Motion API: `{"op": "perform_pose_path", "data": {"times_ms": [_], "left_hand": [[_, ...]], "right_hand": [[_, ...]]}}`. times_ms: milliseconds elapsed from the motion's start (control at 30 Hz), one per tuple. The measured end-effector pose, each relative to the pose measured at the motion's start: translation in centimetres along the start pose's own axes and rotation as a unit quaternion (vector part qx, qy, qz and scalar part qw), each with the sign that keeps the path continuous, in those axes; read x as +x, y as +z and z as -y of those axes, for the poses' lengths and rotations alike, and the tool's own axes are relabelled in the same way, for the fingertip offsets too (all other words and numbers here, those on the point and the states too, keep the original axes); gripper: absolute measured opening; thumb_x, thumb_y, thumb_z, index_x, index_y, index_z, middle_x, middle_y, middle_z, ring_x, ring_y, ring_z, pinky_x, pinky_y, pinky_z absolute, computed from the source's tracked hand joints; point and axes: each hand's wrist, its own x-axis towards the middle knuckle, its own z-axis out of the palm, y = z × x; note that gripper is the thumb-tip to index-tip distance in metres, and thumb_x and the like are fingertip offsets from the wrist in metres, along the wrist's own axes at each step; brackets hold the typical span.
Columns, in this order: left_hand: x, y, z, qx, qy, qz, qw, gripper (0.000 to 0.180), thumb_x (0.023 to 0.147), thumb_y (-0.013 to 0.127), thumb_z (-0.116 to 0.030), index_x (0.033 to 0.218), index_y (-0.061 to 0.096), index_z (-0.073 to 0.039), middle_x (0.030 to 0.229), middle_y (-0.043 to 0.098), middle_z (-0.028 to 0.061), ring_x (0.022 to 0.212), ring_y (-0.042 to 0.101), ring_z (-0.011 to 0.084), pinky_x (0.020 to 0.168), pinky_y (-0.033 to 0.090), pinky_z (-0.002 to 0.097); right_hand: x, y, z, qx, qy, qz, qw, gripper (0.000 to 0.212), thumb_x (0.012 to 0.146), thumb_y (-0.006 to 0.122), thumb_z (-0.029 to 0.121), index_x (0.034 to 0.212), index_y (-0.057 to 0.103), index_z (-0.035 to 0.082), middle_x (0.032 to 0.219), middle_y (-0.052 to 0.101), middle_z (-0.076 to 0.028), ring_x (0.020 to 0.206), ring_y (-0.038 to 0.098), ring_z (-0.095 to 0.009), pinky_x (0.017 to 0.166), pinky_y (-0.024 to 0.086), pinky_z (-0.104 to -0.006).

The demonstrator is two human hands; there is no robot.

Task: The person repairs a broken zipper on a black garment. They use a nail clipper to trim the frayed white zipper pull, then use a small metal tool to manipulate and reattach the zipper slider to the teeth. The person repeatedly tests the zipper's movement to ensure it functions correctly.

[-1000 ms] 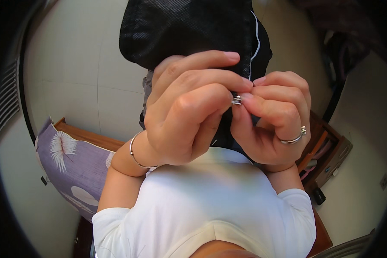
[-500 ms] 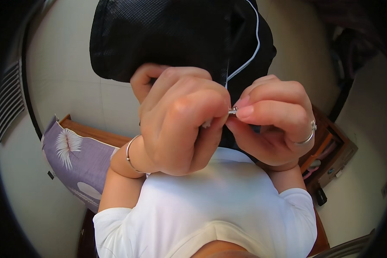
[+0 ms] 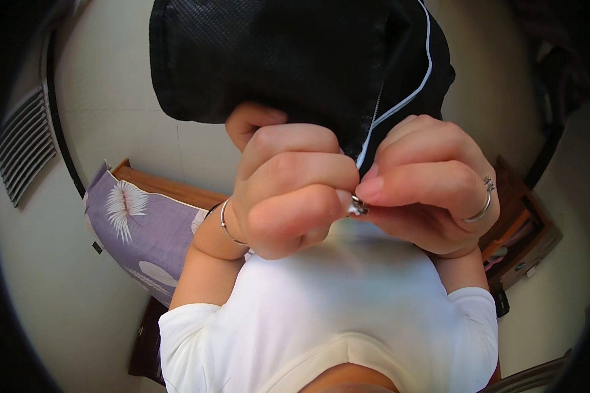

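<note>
A black garment or bag of textured fabric hangs in front of me, with white piping along its right part. A zip edge runs down it between my hands. My left hand is closed, its thumb and index finger pinching a small silvery metal zipper piece with a white bit at its end. From the other side, the fingertips of my right hand press on the same metal piece. My fingers cover much of it, and whether it is the slider or the zip's end fitting is unclear.
At the left, a purple cloth with a white feather print covers a piece with a wooden edge. An open wooden drawer with small things inside stands at the right. A slatted grille is at the far left.
The view has shifted, so everything appears further right. My hands have tilted, and more of the metal zipper piece shows, now lower between my fingertips.
</note>
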Motion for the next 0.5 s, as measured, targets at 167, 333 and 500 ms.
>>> {"op": "perform_pose_path", "data": {"times_ms": [167,333,500], "left_hand": [[-0.46,0.22,0.39,0.020,0.030,-0.035,0.999,0.028,0.066,0.060,-0.006,0.083,0.040,-0.014,0.077,0.055,-0.0043,0.070,0.051,0.0144,0.076,0.032,0.0360],[-0.55,0.57,0.39,0.041,0.050,-0.059,0.996,0.028,0.065,0.060,-0.006,0.082,0.039,-0.014,0.078,0.055,-0.0048,0.069,0.050,0.0137,0.076,0.032,0.0370],[-0.51,0.62,-0.03,0.055,0.055,-0.067,0.995,0.028,0.066,0.060,-0.006,0.081,0.039,-0.015,0.077,0.054,-0.0051,0.068,0.050,0.0130,0.076,0.032,0.0372]], "right_hand": [[0.47,-0.12,-0.12,0.025,0.007,0.038,0.999,0.022,0.063,0.070,0.002,0.080,0.056,0.003,0.074,0.052,-0.006,0.060,0.051,-0.015,0.053,0.041,-0.0237],[0.35,-0.14,0.08,0.032,0.016,0.044,0.998,0.022,0.063,0.070,0.002,0.080,0.057,0.003,0.074,0.052,-0.006,0.060,0.051,-0.015,0.053,0.040,-0.0238],[0.08,0.12,0.51,0.041,0.022,0.035,0.998,0.022,0.062,0.070,0.001,0.080,0.057,0.004,0.073,0.053,-0.005,0.059,0.051,-0.015,0.052,0.040,-0.0239]]}}
